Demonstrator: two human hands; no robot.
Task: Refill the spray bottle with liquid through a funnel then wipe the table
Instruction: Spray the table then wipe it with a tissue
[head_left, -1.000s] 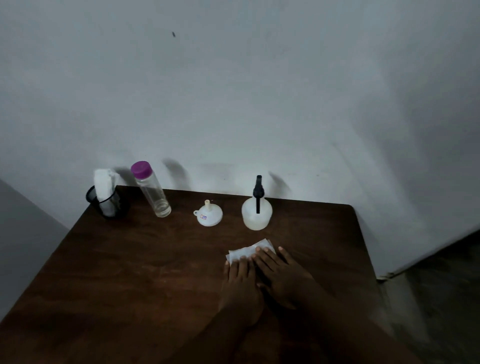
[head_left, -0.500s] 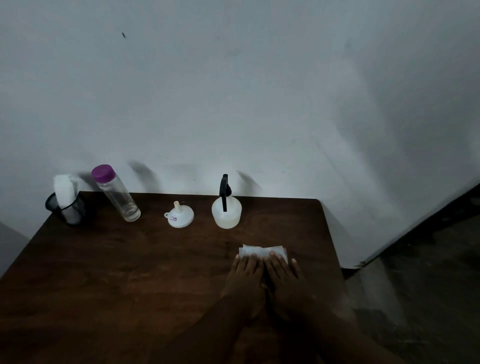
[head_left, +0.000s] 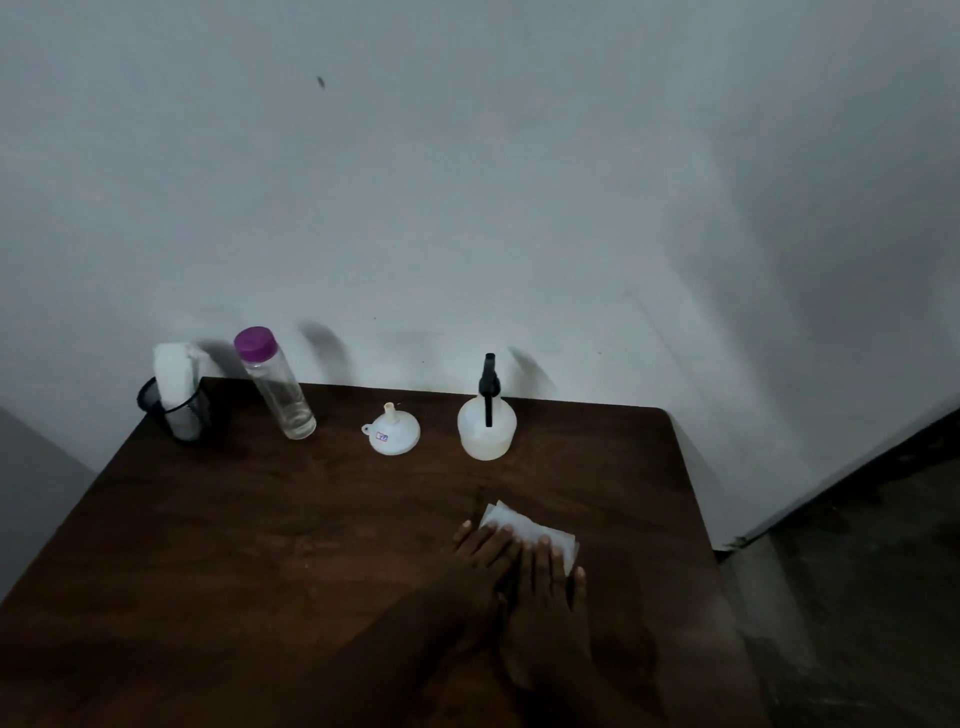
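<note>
A folded white tissue (head_left: 524, 527) lies flat on the dark wooden table (head_left: 260, 545), right of centre. My left hand (head_left: 475, 577) and my right hand (head_left: 545, 608) lie side by side on it, fingers straight, pressing it down. Behind them stands the white spray bottle (head_left: 486, 428) with its black sprayer head on. The white funnel (head_left: 390, 430) sits upside down to its left. A clear bottle with a purple cap (head_left: 272, 384) stands further left, nearly empty.
A black mesh holder with a white tissue roll (head_left: 176, 397) stands at the table's back left corner. A pale wall runs right behind the table. The table's right edge drops to a dark floor (head_left: 857, 597).
Both hands slid the tissue right across the table, then slightly back and toward me; the tissue has turned askew. The camera view swung left and right. The bottles and funnel stayed put.
</note>
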